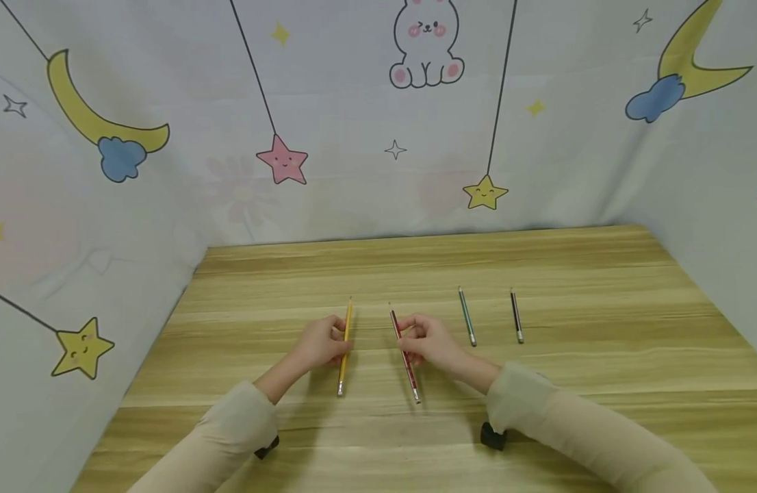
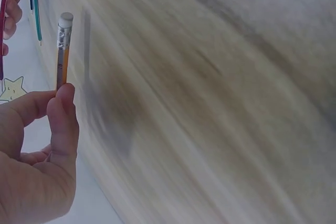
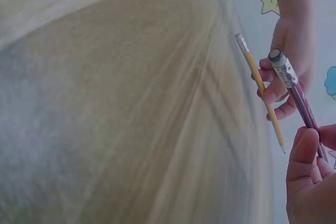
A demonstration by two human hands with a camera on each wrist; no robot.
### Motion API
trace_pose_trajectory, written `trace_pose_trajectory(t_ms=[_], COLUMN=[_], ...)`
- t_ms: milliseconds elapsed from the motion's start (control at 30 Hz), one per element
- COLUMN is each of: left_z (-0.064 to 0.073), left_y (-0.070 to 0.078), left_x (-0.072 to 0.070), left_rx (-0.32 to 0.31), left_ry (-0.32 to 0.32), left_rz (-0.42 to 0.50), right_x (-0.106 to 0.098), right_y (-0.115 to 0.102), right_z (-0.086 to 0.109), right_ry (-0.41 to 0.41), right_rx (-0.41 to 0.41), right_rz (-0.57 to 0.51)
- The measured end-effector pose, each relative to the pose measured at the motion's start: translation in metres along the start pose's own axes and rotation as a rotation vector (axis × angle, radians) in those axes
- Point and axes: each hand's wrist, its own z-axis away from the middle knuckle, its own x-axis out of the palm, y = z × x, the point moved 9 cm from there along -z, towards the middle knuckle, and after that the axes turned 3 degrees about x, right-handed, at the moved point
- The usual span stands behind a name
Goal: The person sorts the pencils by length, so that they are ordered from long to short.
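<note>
My left hand [image 1: 324,342] pinches a yellow pencil [image 1: 342,370] near its middle, between thumb and fingers. A white eraser in a silver ferrule tops the pencil's near end, clear in the left wrist view. Across from it, my right hand [image 1: 432,342] pinches a dark red pencil [image 1: 410,373], its eraser end also toward me. Both pencils point away, held close over the wooden table, a hand's width apart. To the right of my right hand lie a green pencil [image 1: 467,316] and a black pencil [image 1: 517,316], side by side with points away.
The wood-grain table [image 1: 385,452] ends at a white cloth backdrop [image 1: 366,198] printed with stars, moons and a rabbit, which rises at the back and both sides. A small black device [image 1: 493,436] shows under the right sleeve, another [image 1: 267,447] under the left.
</note>
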Motion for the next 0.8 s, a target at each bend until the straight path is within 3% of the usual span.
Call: trace_pose_trajectory(t_ms=[400,800], left_z=[-0.002,-0.005], left_y=[-0.007,-0.008], left_x=[-0.002,-0.001], left_rx=[-0.02,-0.031], left_ry=[0.023,0.023], left_rz=[-0.094,-0.154], right_x=[0.016,0.021], right_y=[0.009,0.013], right_z=[-0.008,-0.016], right_ry=[-0.022,0.009], right_rx=[0.017,0.064], right_rz=[0.01,0.033])
